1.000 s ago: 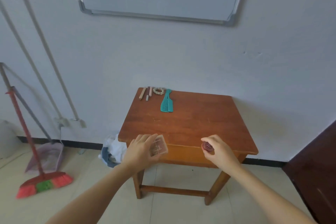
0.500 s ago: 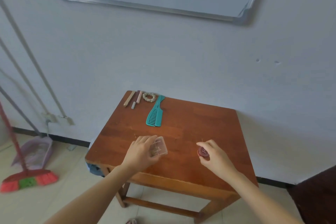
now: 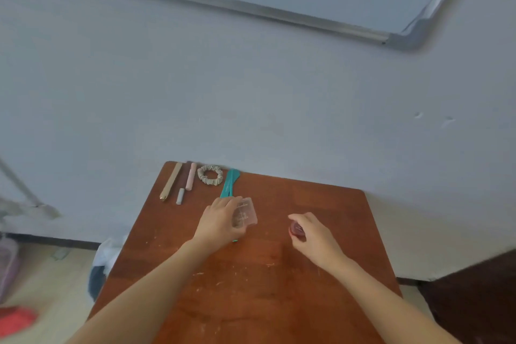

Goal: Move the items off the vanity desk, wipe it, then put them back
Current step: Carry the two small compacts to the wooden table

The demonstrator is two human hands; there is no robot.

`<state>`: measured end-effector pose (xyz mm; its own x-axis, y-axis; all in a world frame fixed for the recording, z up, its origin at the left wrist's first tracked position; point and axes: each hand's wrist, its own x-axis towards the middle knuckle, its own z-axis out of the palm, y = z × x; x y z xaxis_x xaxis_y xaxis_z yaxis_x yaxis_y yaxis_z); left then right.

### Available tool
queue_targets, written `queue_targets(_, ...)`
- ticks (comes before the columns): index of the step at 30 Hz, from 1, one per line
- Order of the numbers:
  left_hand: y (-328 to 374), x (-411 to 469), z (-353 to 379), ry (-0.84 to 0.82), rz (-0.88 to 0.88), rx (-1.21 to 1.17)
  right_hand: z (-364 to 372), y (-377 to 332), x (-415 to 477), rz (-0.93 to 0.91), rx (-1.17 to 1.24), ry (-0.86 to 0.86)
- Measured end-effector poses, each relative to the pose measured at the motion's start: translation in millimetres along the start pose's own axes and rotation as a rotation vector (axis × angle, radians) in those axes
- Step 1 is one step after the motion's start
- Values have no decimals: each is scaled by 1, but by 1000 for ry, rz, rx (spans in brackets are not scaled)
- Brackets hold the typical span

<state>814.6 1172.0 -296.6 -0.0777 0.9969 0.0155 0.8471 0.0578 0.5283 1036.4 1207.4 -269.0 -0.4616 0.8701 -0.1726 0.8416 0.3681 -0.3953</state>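
Wooden desk: three sticks, one scrunchie, one comb.

Left hand hides most of the teal comb — perhaps its teeth.

The vanity desk under my arms is reddish-brown wood flecked with pale scuffs, and the wall behind it is a flat pale grey-blue. In my left hand is a clear, faintly pink plastic box, and in my right hand a small dark red thing. Along the back lie a teal comb, a beige scrunchie, a tan stick with a gold tip, a pink stick and a short grey one.
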Motion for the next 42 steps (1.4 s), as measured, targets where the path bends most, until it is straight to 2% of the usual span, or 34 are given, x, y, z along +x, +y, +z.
queue_targets(8,-7,74,15,-29,110,77,10,4,45,101,16,-21)
queue_targets(13,-7,107,23,-35,95,97,0,19,75,93,6,-45)
queue_targets(20,-22,133,35,-73,107,174,3,23,127,52,10,21)
queue_targets(24,-31,138,40,-42,227,202,15,19,148,5,-39,41)
queue_targets(26,-34,139,44,-9,227,207,20,17,156,-16,-50,40)
queue_targets(37,-39,140,43,-45,199,203,40,8,177,-75,44,128)
queue_targets(42,-40,134,40,-11,230,238,45,6,174,-37,39,199)
